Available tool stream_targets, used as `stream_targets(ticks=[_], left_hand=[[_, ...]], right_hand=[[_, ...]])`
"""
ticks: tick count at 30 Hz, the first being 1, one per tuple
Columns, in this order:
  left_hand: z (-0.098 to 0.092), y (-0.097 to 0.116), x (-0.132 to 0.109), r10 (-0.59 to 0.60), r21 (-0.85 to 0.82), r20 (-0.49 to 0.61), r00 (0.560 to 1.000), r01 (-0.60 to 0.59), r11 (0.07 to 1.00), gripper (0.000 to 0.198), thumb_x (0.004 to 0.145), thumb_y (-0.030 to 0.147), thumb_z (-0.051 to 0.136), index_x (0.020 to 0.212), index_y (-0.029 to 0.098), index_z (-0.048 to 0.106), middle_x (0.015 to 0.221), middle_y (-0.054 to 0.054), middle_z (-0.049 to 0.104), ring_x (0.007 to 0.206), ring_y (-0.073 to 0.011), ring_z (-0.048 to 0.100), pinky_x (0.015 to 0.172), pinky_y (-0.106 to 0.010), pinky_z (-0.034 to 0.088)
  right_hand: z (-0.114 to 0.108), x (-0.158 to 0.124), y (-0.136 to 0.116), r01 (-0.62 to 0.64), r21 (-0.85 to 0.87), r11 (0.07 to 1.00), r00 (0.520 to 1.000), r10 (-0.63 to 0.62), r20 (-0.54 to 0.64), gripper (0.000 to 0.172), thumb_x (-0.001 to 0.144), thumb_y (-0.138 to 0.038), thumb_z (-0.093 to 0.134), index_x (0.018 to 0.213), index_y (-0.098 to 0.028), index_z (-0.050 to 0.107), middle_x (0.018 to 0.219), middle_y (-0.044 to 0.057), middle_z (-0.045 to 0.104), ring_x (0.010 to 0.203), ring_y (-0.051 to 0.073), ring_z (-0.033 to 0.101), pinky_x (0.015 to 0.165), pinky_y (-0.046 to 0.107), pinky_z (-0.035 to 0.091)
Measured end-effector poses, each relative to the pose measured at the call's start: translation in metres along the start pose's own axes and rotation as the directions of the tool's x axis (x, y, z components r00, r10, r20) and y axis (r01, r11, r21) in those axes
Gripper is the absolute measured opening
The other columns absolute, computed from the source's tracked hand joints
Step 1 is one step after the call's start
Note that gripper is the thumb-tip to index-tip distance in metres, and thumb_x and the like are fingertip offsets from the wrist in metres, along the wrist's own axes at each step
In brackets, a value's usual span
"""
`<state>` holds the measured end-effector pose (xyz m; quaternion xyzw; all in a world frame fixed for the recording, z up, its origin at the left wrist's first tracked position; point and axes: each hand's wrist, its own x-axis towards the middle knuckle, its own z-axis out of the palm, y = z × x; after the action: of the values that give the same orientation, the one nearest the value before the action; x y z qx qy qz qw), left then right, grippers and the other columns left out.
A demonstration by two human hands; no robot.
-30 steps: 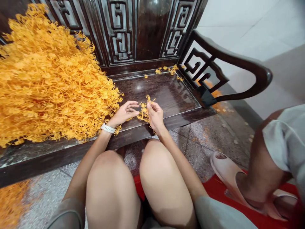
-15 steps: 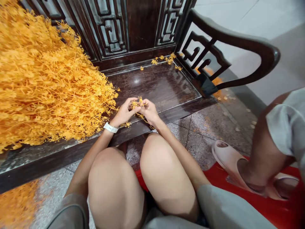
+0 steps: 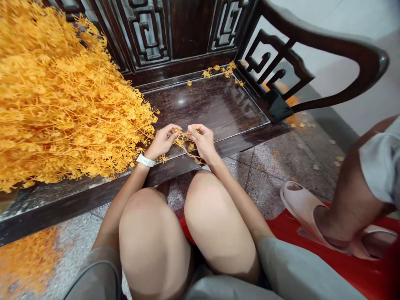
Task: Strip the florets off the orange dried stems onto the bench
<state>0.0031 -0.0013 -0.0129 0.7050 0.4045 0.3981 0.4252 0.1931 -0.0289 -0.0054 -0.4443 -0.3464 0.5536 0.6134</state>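
Observation:
A thin yellow-orange plastic flower sprig [image 3: 185, 146] hangs between my two hands above the front edge of the bench seat, its strands drooping below my fingers. My left hand [image 3: 163, 141], with a white wristband [image 3: 146, 161], pinches one end between thumb and forefinger. At the other end, my right hand [image 3: 203, 141] is also closed in a pinch, its fingertips partly covering the strand. On the left of the seat rises a big heap of matching orange flower sprigs [image 3: 78, 112], close to my left hand. Under that wrist a few spidery tips rest on the wood.
Small loose flower heads [image 3: 229, 70] lie at the back right corner of the dark wooden bench [image 3: 215, 100]. A curved armrest [image 3: 340, 46] bounds its right end. Orange scraps [image 3: 29, 258] cover the floor at lower left. Another person's slippered foot [image 3: 312, 214] stands on something red at right.
My hands have drawn apart, the right one moving rightward, and more of the sprig's strands show between them. The view has shifted slightly.

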Motion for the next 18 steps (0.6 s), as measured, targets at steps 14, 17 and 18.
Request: stream_targets(ticks=[14, 17, 18], left_hand=[[-0.004, 0.012, -0.002, -0.049, 0.107, 0.178, 0.983, 0.030, 0.994, 0.046, 0.099, 0.061, 0.074, 0.093, 0.017, 0.084, 0.088, -0.006, 0.081, 0.076, -0.0182, 0.064, 0.074, -0.031, 0.044], [-0.005, 0.014, -0.002, -0.020, 0.177, 0.186, 0.982, -0.013, 0.984, 0.044, 0.101, 0.057, 0.070, 0.091, 0.016, 0.083, 0.083, -0.004, 0.079, 0.071, -0.0163, 0.060, 0.071, -0.031, 0.040], [-0.006, 0.015, -0.002, -0.013, 0.200, 0.208, 0.978, -0.030, 0.979, 0.044, 0.102, 0.057, 0.069, 0.090, 0.017, 0.083, 0.080, -0.003, 0.078, 0.068, -0.0155, 0.057, 0.069, -0.031, 0.038]], right_hand=[[-0.008, 0.013, 0.017, 0.051, -0.024, 0.998, 0.985, -0.054, -0.167, 0.038, 0.067, -0.048, 0.101, 0.085, -0.022, 0.080, 0.077, -0.003, 0.071, 0.068, 0.011, 0.054, 0.063, 0.026, 0.049], [-0.009, 0.018, 0.018, 0.050, 0.057, 0.997, 0.971, -0.035, -0.237, 0.040, 0.064, -0.045, 0.103, 0.084, -0.022, 0.077, 0.080, -0.003, 0.072, 0.068, 0.010, 0.055, 0.061, 0.024, 0.048], [-0.012, 0.021, 0.017, 0.051, 0.082, 0.995, 0.962, -0.027, -0.271, 0.039, 0.067, -0.044, 0.103, 0.085, -0.022, 0.076, 0.081, -0.003, 0.072, 0.069, 0.009, 0.056, 0.061, 0.023, 0.049]])
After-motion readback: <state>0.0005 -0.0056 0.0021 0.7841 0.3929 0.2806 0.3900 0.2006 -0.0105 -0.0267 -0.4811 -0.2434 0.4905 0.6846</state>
